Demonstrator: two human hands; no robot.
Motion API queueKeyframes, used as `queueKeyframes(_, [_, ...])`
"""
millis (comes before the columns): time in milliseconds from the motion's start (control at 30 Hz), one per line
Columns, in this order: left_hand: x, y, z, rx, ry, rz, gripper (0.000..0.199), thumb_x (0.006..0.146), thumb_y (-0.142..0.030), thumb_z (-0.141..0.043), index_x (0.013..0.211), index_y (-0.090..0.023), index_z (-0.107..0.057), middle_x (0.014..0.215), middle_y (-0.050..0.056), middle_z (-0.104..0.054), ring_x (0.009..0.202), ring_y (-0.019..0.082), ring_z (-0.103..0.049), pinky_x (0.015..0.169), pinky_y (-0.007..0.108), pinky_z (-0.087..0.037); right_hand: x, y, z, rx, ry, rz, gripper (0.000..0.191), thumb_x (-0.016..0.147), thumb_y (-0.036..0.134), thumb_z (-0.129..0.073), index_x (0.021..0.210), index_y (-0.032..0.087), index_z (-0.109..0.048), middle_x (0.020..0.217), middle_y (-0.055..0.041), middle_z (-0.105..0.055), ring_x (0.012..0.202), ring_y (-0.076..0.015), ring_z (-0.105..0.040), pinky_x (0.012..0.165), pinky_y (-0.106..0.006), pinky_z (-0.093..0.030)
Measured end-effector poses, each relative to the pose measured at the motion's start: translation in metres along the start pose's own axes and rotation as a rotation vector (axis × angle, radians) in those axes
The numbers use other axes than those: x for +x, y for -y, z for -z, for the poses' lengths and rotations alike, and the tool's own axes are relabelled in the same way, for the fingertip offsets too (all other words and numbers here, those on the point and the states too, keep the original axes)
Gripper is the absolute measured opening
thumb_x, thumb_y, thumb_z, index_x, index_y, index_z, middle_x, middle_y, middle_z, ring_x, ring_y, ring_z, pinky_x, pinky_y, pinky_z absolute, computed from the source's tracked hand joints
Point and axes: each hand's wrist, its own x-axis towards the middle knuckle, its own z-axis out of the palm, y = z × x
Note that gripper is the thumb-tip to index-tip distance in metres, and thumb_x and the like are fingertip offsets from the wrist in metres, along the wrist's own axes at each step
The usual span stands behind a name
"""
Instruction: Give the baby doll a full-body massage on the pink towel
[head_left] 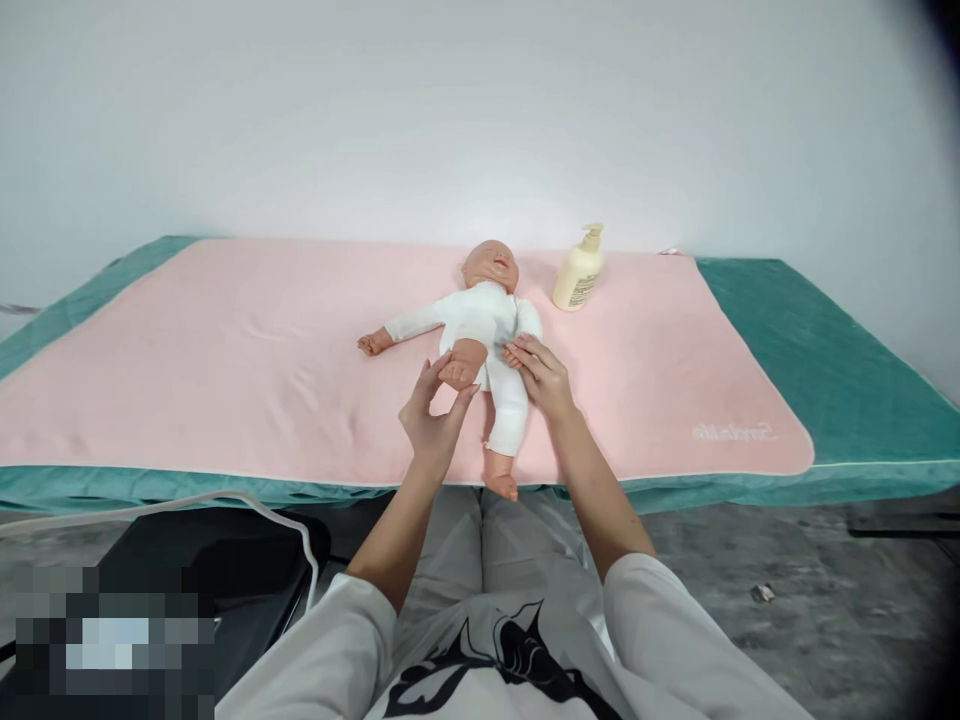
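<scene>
A baby doll (484,318) with a white cloth body lies on its back on a pink mat (300,350), its head toward the wall. My left hand (437,405) holds the doll's raised foot (460,370) between thumb and fingers. My right hand (545,378) has its fingers closed on the doll's small hand (513,356), beside its hip. The doll's other leg (508,415) lies stretched toward me, its foot over the mat's front edge. Its other arm reaches out to the left.
Right of the doll's head stands a cream pump bottle (578,274). The mat lies on a green-covered table (840,370) against a pale wall. A white cable (247,497) loops over a black object (202,560) at lower left.
</scene>
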Motion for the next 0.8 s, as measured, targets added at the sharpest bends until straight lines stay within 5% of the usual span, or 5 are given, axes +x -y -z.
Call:
queueKeyframes(233, [-0.005, 0.001, 0.005, 0.057, -0.004, 0.019, 0.048, 0.084, -0.04, -0.076, 0.125, -0.019, -0.063, 0.125, 0.01, -0.072, 0.12, 0.025, -0.068, 0.108, 0.044, -0.054, -0.001, 0.001, 0.003, -0.004, -0.04, -0.082, 0.032, 0.1, 0.037, -0.048, 0.116, 0.025, -0.073, 0.124, -0.0075, -0.071, 0.127, -0.02, -0.063, 0.117, -0.045, -0.049])
queueKeyframes(433, [-0.018, 0.002, 0.013, 0.11, 0.016, -0.018, 0.048, 0.083, -0.036, -0.077, 0.127, -0.021, -0.063, 0.124, 0.009, -0.073, 0.13, 0.027, -0.061, 0.109, 0.046, -0.053, 0.0, 0.0, 0.012, -0.029, -0.295, -0.223, 0.031, 0.094, 0.039, -0.056, 0.118, 0.022, -0.068, 0.12, -0.0109, -0.069, 0.118, -0.0213, -0.065, 0.109, -0.044, -0.053])
queueKeyframes(600, [-0.032, 0.002, 0.026, 0.147, 0.044, 0.026, 0.05, 0.082, -0.037, -0.077, 0.127, -0.021, -0.065, 0.123, 0.008, -0.074, 0.128, 0.027, -0.062, 0.11, 0.046, -0.053, 0.003, -0.007, 0.015, 0.1, -0.568, -0.476, 0.042, 0.088, 0.042, -0.062, 0.123, 0.018, -0.057, 0.121, -0.0108, -0.063, 0.117, -0.0196, -0.064, 0.102, -0.04, -0.055])
queueKeyframes(800, [-0.06, 0.005, 0.05, 0.176, 0.081, 0.07, 0.052, 0.079, -0.038, -0.079, 0.126, -0.019, -0.067, 0.123, 0.01, -0.074, 0.118, 0.028, -0.069, 0.104, 0.043, -0.058, 0.003, -0.015, 0.025, 0.073, -0.712, -0.616, 0.045, 0.089, 0.042, -0.058, 0.126, 0.018, -0.049, 0.132, -0.0131, -0.055, 0.125, -0.0198, -0.059, 0.102, -0.04, -0.053])
